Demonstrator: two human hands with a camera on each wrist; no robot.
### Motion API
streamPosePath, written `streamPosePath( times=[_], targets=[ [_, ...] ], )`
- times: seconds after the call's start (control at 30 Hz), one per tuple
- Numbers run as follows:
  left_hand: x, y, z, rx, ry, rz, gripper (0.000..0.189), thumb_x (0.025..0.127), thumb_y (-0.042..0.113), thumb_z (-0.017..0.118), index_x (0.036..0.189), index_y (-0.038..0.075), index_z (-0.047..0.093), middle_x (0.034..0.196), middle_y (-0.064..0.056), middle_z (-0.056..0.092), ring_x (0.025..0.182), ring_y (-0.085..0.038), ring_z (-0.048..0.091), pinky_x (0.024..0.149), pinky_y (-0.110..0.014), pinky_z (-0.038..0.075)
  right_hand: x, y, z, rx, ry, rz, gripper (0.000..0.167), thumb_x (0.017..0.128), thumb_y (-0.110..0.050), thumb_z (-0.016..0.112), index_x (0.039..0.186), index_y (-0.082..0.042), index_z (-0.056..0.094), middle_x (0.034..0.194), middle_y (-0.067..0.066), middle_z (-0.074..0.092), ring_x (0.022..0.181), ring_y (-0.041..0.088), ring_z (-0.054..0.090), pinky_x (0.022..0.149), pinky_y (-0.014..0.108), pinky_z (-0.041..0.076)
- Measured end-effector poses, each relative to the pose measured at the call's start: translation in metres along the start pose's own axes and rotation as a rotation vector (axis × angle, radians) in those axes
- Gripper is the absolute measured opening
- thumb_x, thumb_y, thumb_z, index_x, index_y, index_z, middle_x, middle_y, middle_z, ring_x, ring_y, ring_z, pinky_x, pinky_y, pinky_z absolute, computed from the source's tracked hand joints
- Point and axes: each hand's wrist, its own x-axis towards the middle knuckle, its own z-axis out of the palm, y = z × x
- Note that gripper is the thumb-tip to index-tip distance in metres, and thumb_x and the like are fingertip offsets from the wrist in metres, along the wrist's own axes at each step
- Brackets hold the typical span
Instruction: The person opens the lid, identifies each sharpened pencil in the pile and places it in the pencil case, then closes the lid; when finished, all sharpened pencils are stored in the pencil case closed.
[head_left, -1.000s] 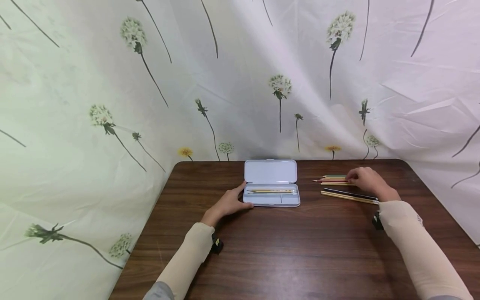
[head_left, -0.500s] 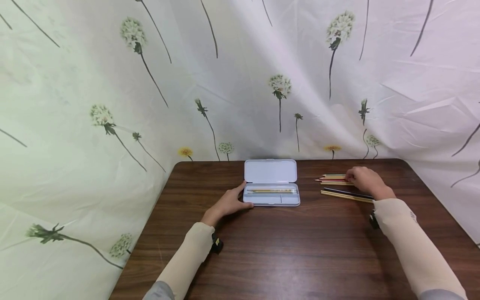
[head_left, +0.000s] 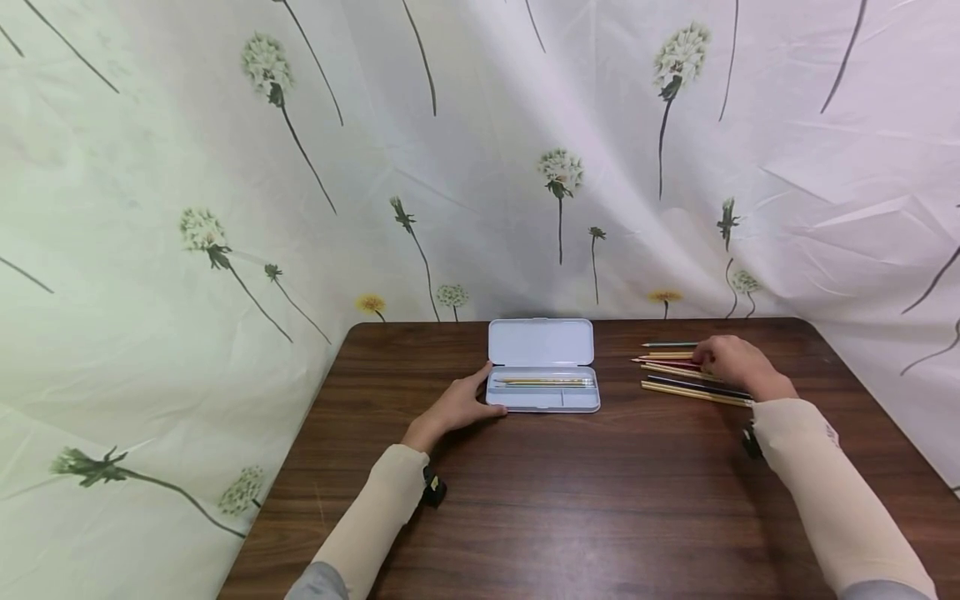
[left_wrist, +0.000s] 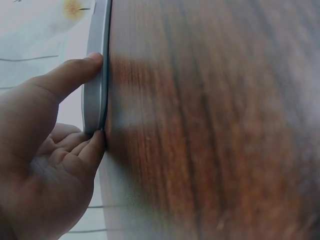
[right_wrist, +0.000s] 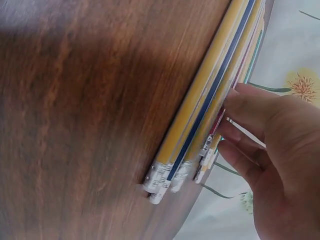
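A pale pencil case (head_left: 540, 342) lies with its lid raised at the back of the table, several pencils (head_left: 543, 382) in its rear compartment. My left hand (head_left: 459, 403) grips the case's left end, thumb at the front side; in the left wrist view the fingertips meet the case's corner (left_wrist: 91, 107). To the right, my right hand (head_left: 738, 367) pinches a red pencil (head_left: 667, 362) among loose pencils. A green pencil (head_left: 666, 344) lies behind it. Yellow pencils (head_left: 690, 393) and a dark one (head_left: 686, 382) lie in front, eraser ends (right_wrist: 159, 175) toward the right wrist camera.
The brown wood table (head_left: 570, 492) reaches back to a light cloth (head_left: 480, 167) printed with dandelions, hanging right behind its far edge. The front compartment (head_left: 525, 401) of the case has a small divider.
The green pencil has moved back, apart from the others. A yellow pencil beside the red one has turned toward the front group. My left hand and the case have stayed put.
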Motion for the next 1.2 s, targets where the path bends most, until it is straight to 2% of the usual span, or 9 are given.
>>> streamPosePath(
  times=[0.2,0.43,0.63,0.73,1.0,1.2],
  targets=[
    [0.001,-0.001,0.0,-0.004,-0.005,-0.003,0.099,0.096,0.038,0.081,0.172,0.013,0.022,0.172,-0.015,0.035,0.158,-0.03,0.039,0.126,-0.048,0.038,0.001,0.002,0.002,0.012,-0.018,0.002,0.02,0.095,0.0,0.064,0.108,0.001,0.079,0.092,0.009,0.074,0.079,0.021,0.06,0.071,0.045,0.052],
    [0.001,0.0,0.0,0.016,-0.007,-0.013,0.099,0.097,0.039,0.08,0.172,0.014,0.021,0.171,-0.015,0.038,0.157,-0.03,0.04,0.125,-0.048,0.038,-0.003,0.002,0.001,0.015,0.01,-0.025,0.012,0.093,0.001,0.068,0.101,0.0,0.077,0.09,0.01,0.072,0.08,0.023,0.065,0.073,0.05,0.056],
    [0.0,0.001,-0.001,0.016,-0.007,-0.014,0.099,0.097,0.04,0.08,0.172,0.014,0.022,0.171,-0.015,0.039,0.157,-0.03,0.041,0.125,-0.049,0.038,-0.007,0.001,-0.002,0.048,0.022,-0.024,0.007,0.093,0.0,0.073,0.1,0.0,0.075,0.087,0.009,0.071,0.077,0.022,0.064,0.069,0.046,0.054],
    [0.0,0.001,-0.001,0.022,-0.005,-0.011,0.099,0.097,0.041,0.08,0.172,0.013,0.022,0.171,-0.015,0.039,0.157,-0.03,0.041,0.125,-0.049,0.038,-0.009,0.001,-0.002,0.055,0.049,-0.045,0.01,0.093,0.0,0.074,0.103,0.001,0.077,0.087,0.009,0.072,0.078,0.022,0.064,0.07,0.045,0.054],
    [-0.001,0.001,-0.001,0.015,-0.006,-0.005,0.099,0.097,0.04,0.08,0.172,0.012,0.021,0.171,-0.016,0.037,0.157,-0.032,0.04,0.125,-0.05,0.038,-0.013,-0.003,-0.008,0.097,0.157,-0.111,0.008,0.094,-0.002,0.077,0.1,-0.004,0.083,0.095,0.012,0.079,0.089,0.034,0.073,0.08,0.057,0.058],
    [-0.001,0.001,-0.001,0.011,-0.002,-0.002,0.098,0.097,0.039,0.08,0.172,0.014,0.022,0.171,-0.015,0.038,0.157,-0.031,0.04,0.125,-0.05,0.038,-0.012,-0.02,-0.018,0.126,0.223,-0.129,0.01,0.095,-0.001,0.076,0.097,-0.007,0.084,0.093,0.008,0.08,0.086,0.03,0.074,0.078,0.054,0.059]
  ],
)
